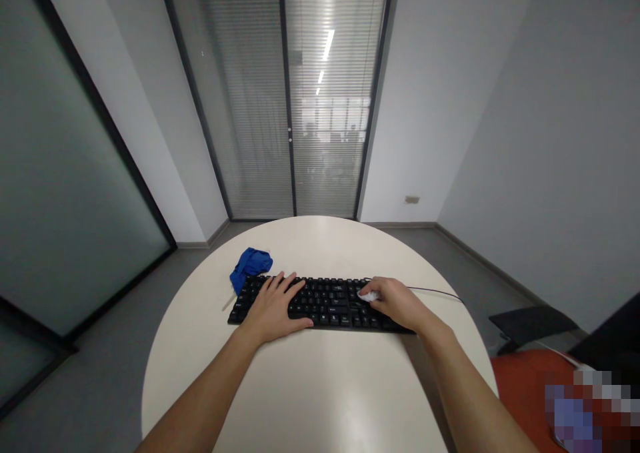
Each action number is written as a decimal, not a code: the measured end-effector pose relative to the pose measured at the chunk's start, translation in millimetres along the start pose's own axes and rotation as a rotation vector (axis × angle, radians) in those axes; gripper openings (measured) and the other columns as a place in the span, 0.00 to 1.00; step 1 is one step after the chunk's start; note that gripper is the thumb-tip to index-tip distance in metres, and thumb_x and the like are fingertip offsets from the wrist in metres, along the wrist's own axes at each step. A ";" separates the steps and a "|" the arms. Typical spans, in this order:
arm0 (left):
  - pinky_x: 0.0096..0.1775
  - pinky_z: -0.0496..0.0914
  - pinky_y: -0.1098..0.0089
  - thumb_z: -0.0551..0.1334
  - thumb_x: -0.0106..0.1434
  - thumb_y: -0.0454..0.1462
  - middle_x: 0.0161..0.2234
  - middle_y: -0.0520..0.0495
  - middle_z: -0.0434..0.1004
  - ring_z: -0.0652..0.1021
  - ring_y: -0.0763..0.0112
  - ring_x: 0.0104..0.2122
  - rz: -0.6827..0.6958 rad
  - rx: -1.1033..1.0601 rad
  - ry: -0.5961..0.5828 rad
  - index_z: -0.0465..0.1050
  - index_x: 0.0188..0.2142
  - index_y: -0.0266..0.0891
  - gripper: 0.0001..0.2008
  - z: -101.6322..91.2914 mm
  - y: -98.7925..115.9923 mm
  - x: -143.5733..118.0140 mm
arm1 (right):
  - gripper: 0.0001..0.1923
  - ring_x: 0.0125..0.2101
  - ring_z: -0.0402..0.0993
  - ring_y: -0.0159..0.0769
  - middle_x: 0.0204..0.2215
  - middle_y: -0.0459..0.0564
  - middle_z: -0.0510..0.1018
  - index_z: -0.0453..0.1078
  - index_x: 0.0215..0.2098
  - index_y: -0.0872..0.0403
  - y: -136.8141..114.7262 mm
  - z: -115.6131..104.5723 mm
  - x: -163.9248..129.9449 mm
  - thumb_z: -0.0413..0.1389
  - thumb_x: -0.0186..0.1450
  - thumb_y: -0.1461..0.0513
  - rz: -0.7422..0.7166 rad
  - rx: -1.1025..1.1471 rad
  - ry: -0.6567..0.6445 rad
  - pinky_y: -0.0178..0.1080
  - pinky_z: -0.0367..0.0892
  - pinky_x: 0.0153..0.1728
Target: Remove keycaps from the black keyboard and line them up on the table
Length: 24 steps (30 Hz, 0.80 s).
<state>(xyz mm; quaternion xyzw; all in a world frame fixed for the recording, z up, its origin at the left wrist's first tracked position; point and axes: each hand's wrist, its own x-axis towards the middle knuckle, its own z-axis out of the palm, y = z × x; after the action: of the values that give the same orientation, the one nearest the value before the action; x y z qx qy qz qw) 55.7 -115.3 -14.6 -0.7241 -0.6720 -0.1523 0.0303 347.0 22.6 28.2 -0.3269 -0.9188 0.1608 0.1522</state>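
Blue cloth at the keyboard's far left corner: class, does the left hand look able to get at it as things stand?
Probably yes. The left hand lies flat on the keyboard, holding nothing, and the blue cloth sits just beyond it with only bare table between.

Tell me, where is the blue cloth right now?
In the head view, the blue cloth lies on the white table, at the keyboard's far left corner.

Keyboard [325, 301]: black, pale key legends. Cloth [250, 266]: bright blue, plain. Small item [369, 296] under right hand [395, 303]: white. Counter [320, 386]: plain cream-white. Cable [435, 291]: dark. Floor [100, 386]: grey. Walls [525, 106]: pale grey-white. Door frames [287, 93]: black; blinds behind glass, fine horizontal stripes. Seat [520, 386] at lower right: orange-red.
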 end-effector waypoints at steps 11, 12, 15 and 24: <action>0.63 0.49 0.46 0.58 0.56 0.63 0.66 0.45 0.57 0.56 0.44 0.65 -0.053 0.017 0.071 0.59 0.64 0.50 0.41 4.8 4.4 1.3 | 0.17 0.36 0.76 0.39 0.36 0.48 0.81 0.79 0.35 0.51 -0.9 1.2 -4.5 0.55 0.51 0.71 -0.007 0.145 -0.043 0.35 0.68 0.38; 0.63 0.49 0.46 0.58 0.56 0.63 0.66 0.45 0.57 0.56 0.45 0.65 -0.052 0.016 0.073 0.59 0.64 0.50 0.41 4.7 4.2 1.1 | 0.17 0.36 0.76 0.38 0.35 0.48 0.81 0.79 0.35 0.51 -0.8 1.0 -4.9 0.55 0.51 0.71 -0.020 0.148 -0.054 0.35 0.67 0.37; 0.63 0.49 0.46 0.59 0.56 0.62 0.66 0.44 0.57 0.56 0.45 0.65 -0.049 0.011 0.073 0.59 0.64 0.49 0.41 5.1 3.5 1.0 | 0.17 0.35 0.76 0.38 0.34 0.47 0.81 0.80 0.33 0.51 -1.8 0.5 -6.2 0.55 0.50 0.71 -0.058 0.152 -0.092 0.34 0.67 0.37; 0.63 0.50 0.46 0.61 0.55 0.62 0.66 0.44 0.57 0.57 0.44 0.65 -0.046 -0.002 0.078 0.60 0.64 0.49 0.41 6.1 2.4 1.5 | 0.18 0.36 0.75 0.37 0.33 0.47 0.80 0.81 0.33 0.51 -16.3 6.4 -4.6 0.55 0.50 0.73 -0.145 0.261 -0.144 0.34 0.67 0.39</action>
<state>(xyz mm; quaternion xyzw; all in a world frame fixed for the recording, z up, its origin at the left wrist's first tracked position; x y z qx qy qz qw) 59.2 -112.5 -19.6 -0.7019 -0.6867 -0.1817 0.0520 338.9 6.3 28.1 -0.2246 -0.9198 0.2905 0.1385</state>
